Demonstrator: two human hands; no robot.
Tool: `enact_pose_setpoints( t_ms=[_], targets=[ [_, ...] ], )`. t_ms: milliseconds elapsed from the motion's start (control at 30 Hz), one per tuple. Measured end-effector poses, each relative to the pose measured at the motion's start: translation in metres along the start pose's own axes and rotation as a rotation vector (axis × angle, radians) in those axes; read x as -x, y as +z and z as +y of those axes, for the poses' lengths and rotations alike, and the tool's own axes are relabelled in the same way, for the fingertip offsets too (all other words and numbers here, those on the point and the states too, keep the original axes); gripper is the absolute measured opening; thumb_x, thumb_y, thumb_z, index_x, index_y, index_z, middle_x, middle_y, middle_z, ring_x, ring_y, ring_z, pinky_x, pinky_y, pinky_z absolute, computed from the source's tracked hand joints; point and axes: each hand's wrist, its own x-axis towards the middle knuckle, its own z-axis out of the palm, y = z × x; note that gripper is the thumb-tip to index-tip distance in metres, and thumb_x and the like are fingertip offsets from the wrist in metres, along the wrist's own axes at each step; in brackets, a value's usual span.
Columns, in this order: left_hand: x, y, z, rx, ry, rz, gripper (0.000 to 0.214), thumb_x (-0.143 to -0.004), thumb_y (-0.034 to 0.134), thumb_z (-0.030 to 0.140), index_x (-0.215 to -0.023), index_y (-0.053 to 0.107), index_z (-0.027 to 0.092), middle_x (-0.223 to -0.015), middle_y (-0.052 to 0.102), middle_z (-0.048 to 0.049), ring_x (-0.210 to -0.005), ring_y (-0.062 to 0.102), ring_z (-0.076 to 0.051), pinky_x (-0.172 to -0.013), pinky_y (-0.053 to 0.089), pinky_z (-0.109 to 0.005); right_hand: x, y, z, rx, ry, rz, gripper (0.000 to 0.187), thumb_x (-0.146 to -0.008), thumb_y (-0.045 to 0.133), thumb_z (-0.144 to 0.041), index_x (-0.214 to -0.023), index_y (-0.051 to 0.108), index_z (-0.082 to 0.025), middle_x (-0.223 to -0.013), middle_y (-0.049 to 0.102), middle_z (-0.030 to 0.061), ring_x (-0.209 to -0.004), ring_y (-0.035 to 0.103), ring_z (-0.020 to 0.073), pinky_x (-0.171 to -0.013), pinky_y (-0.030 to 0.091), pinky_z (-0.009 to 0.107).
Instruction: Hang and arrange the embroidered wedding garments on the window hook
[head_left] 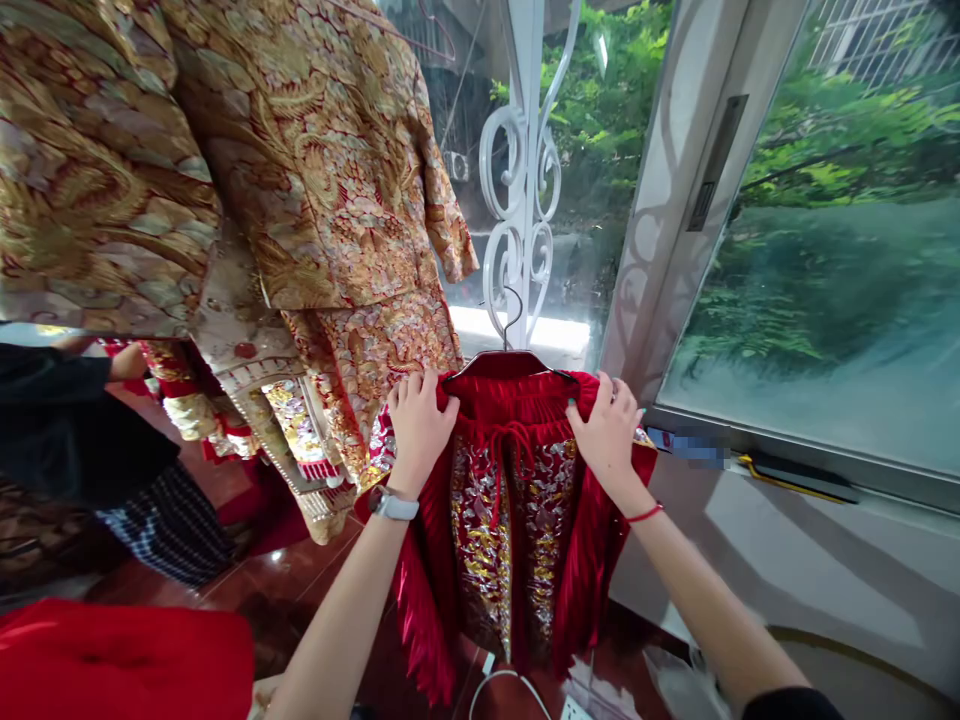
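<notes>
A red embroidered skirt (480, 540) with a gathered drawstring waist hangs in front of me from a hanger (507, 350). Silver and gold patterned panels run down its front, and a thin red cord is tied in a bow at the waistband. My left hand (418, 425) grips the waistband at its left end, thumb on the near side. At the right end my right hand (606, 430) pinches the same waistband, close to the hanger's tip. The hanger's hook points up beside the white scrollwork; whether it rests on anything I cannot tell.
Gold brocade garments (322, 170) hang at the left. White scroll ironwork (517, 165) stands before the window (825, 280). A yellow-edged tool (799, 478) lies on the sill. A person in dark clothes (82, 430) is at far left, above red cloth (127, 660). A white cable (510, 675) lies below.
</notes>
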Motion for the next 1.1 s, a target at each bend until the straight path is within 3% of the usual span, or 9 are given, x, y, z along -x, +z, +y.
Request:
enact_pose_setpoints(
  t_ms=[133, 267, 367, 533, 700, 867, 933, 1033, 1100],
  targets=[
    [0.007, 0.004, -0.001, -0.134, -0.010, 0.060, 0.032, -0.092, 0.042, 0.026, -0.118, 0.059, 0.018, -0.109, 0.063, -0.0148, -0.104, 0.055, -0.034, -0.089, 0.040, -0.047, -0.010, -0.007, -0.001, 0.044, -0.056, -0.206, 0.059, -0.089, 0.037, -0.021, -0.144, 0.033, -0.001, -0.141, 0.044, 0.0307, -0.127, 0.045, 0.0418, -0.099, 0.038, 0.059],
    [0.006, -0.002, -0.004, -0.157, 0.021, 0.035, 0.034, -0.094, 0.037, 0.024, -0.119, 0.060, 0.019, -0.109, 0.063, -0.0143, -0.103, 0.054, -0.034, -0.087, 0.040, -0.047, -0.052, -0.039, 0.003, 0.118, -0.151, -0.546, 0.043, -0.090, 0.032, -0.020, -0.122, 0.059, -0.008, -0.107, 0.068, 0.0243, -0.095, 0.066, 0.0362, -0.083, 0.047, 0.047],
    [0.007, -0.002, -0.001, -0.126, 0.032, -0.006, 0.036, -0.093, 0.035, 0.022, -0.119, 0.060, 0.019, -0.108, 0.064, -0.0143, -0.102, 0.055, -0.033, -0.086, 0.041, -0.046, -0.084, -0.049, -0.001, 0.116, -0.175, -0.563, 0.038, -0.090, 0.031, -0.021, -0.098, 0.067, -0.012, -0.096, 0.069, 0.0219, -0.092, 0.066, 0.0345, -0.082, 0.046, 0.044],
    [0.004, -0.005, -0.003, -0.065, 0.053, -0.069, 0.038, -0.091, 0.034, 0.021, -0.118, 0.061, 0.018, -0.108, 0.066, -0.0135, -0.103, 0.058, -0.032, -0.087, 0.042, -0.044, -0.110, -0.035, 0.000, -0.040, -0.308, -0.655, 0.032, -0.087, 0.034, -0.019, -0.088, 0.066, -0.015, -0.098, 0.069, 0.0145, -0.093, 0.063, 0.0281, -0.086, 0.045, 0.037],
    [-0.020, -0.023, -0.025, 0.103, 0.103, -0.332, 0.041, -0.088, 0.033, 0.025, -0.115, 0.063, 0.018, -0.105, 0.071, -0.0113, -0.097, 0.063, -0.029, -0.085, 0.046, -0.039, -0.109, -0.020, 0.020, -0.281, -0.351, -0.892, 0.035, -0.085, 0.033, -0.025, -0.083, 0.067, -0.018, -0.084, 0.071, 0.0048, -0.077, 0.062, 0.0209, -0.073, 0.050, 0.031],
    [-0.045, -0.030, -0.038, 0.398, 0.191, -0.702, 0.038, -0.084, 0.038, 0.032, -0.105, 0.067, 0.018, -0.109, 0.070, -0.0067, -0.102, 0.061, -0.025, -0.095, 0.047, -0.036, -0.099, -0.015, 0.043, -0.734, -0.274, -0.730, 0.041, -0.085, 0.049, -0.048, -0.114, 0.063, -0.022, -0.111, 0.067, 0.0065, -0.101, 0.061, 0.0237, -0.093, 0.048, 0.038],
    [-0.040, -0.028, -0.039, 0.376, 0.145, -0.621, 0.036, -0.084, 0.045, 0.036, -0.106, 0.065, 0.017, -0.109, 0.068, -0.0085, -0.101, 0.061, -0.026, -0.095, 0.047, -0.039, -0.091, -0.014, 0.054, -0.805, -0.271, -0.646, 0.047, -0.084, 0.054, -0.051, -0.123, 0.057, -0.024, -0.118, 0.064, 0.0076, -0.107, 0.060, 0.0245, -0.097, 0.047, 0.041],
    [-0.021, -0.024, -0.042, 0.339, 0.089, -0.283, 0.040, -0.087, 0.050, 0.045, -0.113, 0.061, 0.016, -0.118, 0.063, -0.0132, -0.110, 0.057, -0.028, -0.101, 0.043, -0.045, -0.078, -0.012, 0.072, -0.761, -0.291, -0.560, 0.051, -0.084, 0.059, -0.050, -0.128, 0.054, -0.024, -0.127, 0.061, 0.0095, -0.115, 0.057, 0.0262, -0.103, 0.043, 0.046],
    [-0.009, -0.023, -0.050, 0.407, 0.030, -0.229, 0.045, -0.087, 0.050, 0.051, -0.113, 0.062, 0.016, -0.117, 0.064, -0.0137, -0.110, 0.058, -0.028, -0.100, 0.043, -0.045, -0.072, -0.010, 0.083, -0.698, -0.329, -0.533, 0.055, -0.082, 0.063, -0.048, -0.130, 0.053, -0.023, -0.129, 0.061, 0.0103, -0.116, 0.056, 0.0265, -0.105, 0.042, 0.047]
  ],
)
